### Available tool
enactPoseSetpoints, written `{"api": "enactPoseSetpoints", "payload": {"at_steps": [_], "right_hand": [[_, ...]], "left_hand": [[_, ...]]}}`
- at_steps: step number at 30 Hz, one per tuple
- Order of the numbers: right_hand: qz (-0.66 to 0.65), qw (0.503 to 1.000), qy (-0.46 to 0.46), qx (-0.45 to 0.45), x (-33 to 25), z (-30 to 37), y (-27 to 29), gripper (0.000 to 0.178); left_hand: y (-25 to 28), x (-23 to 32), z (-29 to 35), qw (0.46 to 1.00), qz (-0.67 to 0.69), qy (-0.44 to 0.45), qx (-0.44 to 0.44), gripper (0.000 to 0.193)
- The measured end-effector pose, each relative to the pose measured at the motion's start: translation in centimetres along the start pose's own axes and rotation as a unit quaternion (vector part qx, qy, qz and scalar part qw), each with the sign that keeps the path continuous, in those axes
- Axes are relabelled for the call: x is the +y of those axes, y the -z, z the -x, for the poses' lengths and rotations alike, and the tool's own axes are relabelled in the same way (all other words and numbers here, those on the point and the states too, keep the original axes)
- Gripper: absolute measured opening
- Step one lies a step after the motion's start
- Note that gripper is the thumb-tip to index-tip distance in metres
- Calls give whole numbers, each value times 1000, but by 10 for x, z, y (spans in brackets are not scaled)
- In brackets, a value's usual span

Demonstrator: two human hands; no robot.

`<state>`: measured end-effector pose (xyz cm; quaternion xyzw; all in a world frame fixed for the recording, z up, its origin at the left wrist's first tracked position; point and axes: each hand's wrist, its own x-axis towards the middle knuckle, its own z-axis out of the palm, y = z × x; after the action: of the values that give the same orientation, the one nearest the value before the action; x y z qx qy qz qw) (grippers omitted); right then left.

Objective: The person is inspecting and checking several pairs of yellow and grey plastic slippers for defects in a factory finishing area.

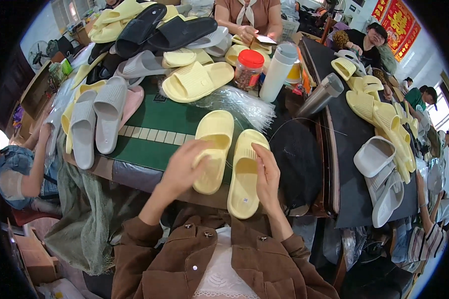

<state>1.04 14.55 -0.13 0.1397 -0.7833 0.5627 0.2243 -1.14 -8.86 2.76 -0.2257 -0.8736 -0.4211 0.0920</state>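
Note:
Two pale yellow slide slippers are in front of me at the near table edge. The left slipper [215, 167] lies with its toe away from me. My left hand [180, 167], slightly blurred, is at its left side, fingers apart over its edge and strap. My right hand [268, 177] grips the other yellow slipper [245, 184] by the right side of its strap, thumb on top. This slipper's heel hangs past the table edge towards me, and a small white sticker shows on its insole.
Grey slippers [110, 112] and a yellow-and-black slipper pile [119, 27] crowd the left and back. Clear plastic bags [239, 107], a red-lidded jar [249, 70], a white bottle [278, 72] and a steel flask [320, 94] stand or lie ahead. More slippers [386, 119] cover the right-hand table. People sit around.

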Motion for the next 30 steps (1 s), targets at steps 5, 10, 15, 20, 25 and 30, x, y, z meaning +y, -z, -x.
{"api": "enactPoseSetpoints", "payload": {"at_steps": [5,10,15,20,25,30], "right_hand": [[46,999,-1,-1,-2,1,4,31],[67,998,10,-6,9,7,-4,31],[39,999,3,7,13,7,-6,31],[35,999,-2,8,12,6,-5,31],[31,999,-11,14,3,10,-11,31],[58,998,13,16,7,11,-14,28]], "left_hand": [[-39,15,-9,995,-78,-34,-42,57],[-62,0,-37,998,-8,-17,-68,59],[-77,1,-24,998,59,12,-36,57],[-79,21,-5,999,25,-27,-27,65],[-92,26,15,997,-9,-70,29,75],[-72,37,15,997,-59,-37,-29,79]]}}
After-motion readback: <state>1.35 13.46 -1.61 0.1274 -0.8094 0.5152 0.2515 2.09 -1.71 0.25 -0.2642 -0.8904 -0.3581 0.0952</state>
